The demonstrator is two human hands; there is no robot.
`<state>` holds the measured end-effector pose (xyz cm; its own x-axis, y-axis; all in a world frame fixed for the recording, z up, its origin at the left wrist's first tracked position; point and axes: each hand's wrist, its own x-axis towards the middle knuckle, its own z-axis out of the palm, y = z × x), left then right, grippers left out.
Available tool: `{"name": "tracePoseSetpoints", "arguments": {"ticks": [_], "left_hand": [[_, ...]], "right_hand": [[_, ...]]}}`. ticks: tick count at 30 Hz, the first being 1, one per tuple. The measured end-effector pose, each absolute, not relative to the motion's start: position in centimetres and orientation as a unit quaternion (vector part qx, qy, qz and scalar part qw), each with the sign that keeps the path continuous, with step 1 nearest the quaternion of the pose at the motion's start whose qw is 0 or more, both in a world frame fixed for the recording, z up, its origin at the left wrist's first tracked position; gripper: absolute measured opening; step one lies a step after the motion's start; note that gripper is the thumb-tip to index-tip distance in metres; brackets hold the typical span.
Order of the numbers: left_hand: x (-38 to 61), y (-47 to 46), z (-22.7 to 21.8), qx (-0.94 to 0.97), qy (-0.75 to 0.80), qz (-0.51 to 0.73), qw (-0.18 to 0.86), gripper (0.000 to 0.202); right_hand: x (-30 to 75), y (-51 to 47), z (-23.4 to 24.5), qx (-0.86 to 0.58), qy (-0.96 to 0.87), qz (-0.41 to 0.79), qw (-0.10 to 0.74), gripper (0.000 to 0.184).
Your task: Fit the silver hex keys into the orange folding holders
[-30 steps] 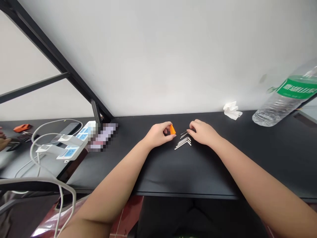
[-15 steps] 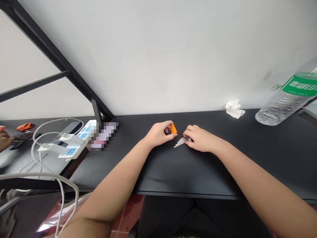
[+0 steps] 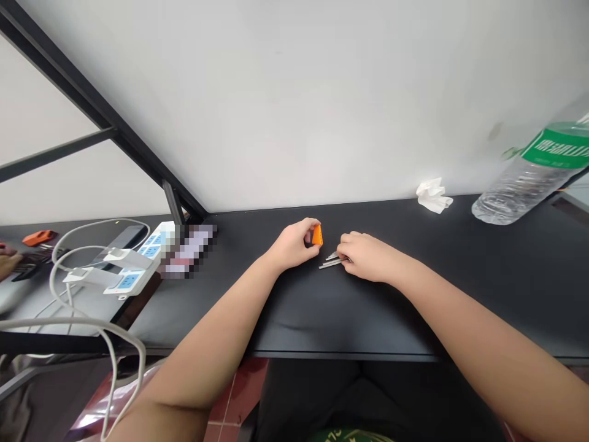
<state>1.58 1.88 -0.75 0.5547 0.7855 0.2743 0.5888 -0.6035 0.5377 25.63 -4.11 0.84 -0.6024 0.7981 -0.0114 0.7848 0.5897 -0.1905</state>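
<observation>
Between the thumb and fingers of my left hand [image 3: 292, 247] is a small orange hex key holder [image 3: 317, 236], its row of holes facing right. Just to its right, my right hand [image 3: 368, 258] has its fingers closed over a bunch of silver hex keys [image 3: 330, 264]. Their straight ends stick out to the left, low over the black tabletop, and the bent ends are hidden under my fingers. A narrow gap separates the keys from the holder.
A power strip [image 3: 150, 252] with plugs and white cables lies at the left beside a metal frame [image 3: 99, 123]. Crumpled tissue [image 3: 433, 196] and a large plastic bottle [image 3: 510, 190] stand near the wall. At far left, another person's hand [image 3: 8, 263] is near an orange holder [image 3: 39, 237].
My right fingers have closed further over the hex keys, so less of them shows. The orange holder has turned slightly in my left hand. The whole view has shifted a little.
</observation>
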Motion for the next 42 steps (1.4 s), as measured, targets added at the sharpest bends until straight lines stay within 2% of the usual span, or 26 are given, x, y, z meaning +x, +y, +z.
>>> {"name": "tracePoseSetpoints", "arguments": {"ticks": [4,8,16,25,28,33,36,42], "left_hand": [[1.7,1.7,-0.7,0.856,0.408,0.248,0.197,0.047],[1.6,1.8,-0.7,0.856,0.407,0.245,0.203,0.047],[1.7,1.9,-0.8,0.856,0.407,0.248,0.2,0.047],[1.9,1.8,-0.6,0.852,0.406,0.249,0.217,0.047],[1.9,1.8,-0.6,0.851,0.408,0.246,0.22,0.047],[2.0,1.9,-0.7,0.849,0.406,0.251,0.227,0.048],[2.0,1.8,-0.8,0.84,0.406,0.267,0.241,0.047],[2.0,1.7,-0.7,0.831,0.408,0.287,0.247,0.045]], "right_hand": [[24.9,-4.4,0.8,-0.435,-0.9,0.008,0.018,0.022],[24.6,-4.4,0.5,-0.435,-0.9,-0.016,0.023,0.023],[24.4,-4.4,0.3,-0.438,-0.899,-0.017,0.014,0.023],[24.9,-4.2,0.8,-0.471,-0.881,0.045,0.024,0.016],[24.9,-4.2,0.8,-0.472,-0.88,0.049,0.016,0.019],[24.6,-4.8,1.4,-0.477,-0.877,0.059,-0.005,0.012],[25.2,-4.7,1.7,-0.494,-0.862,0.109,0.034,0.011],[27.0,-3.5,1.7,-0.475,-0.839,0.172,0.203,0.016]]}}
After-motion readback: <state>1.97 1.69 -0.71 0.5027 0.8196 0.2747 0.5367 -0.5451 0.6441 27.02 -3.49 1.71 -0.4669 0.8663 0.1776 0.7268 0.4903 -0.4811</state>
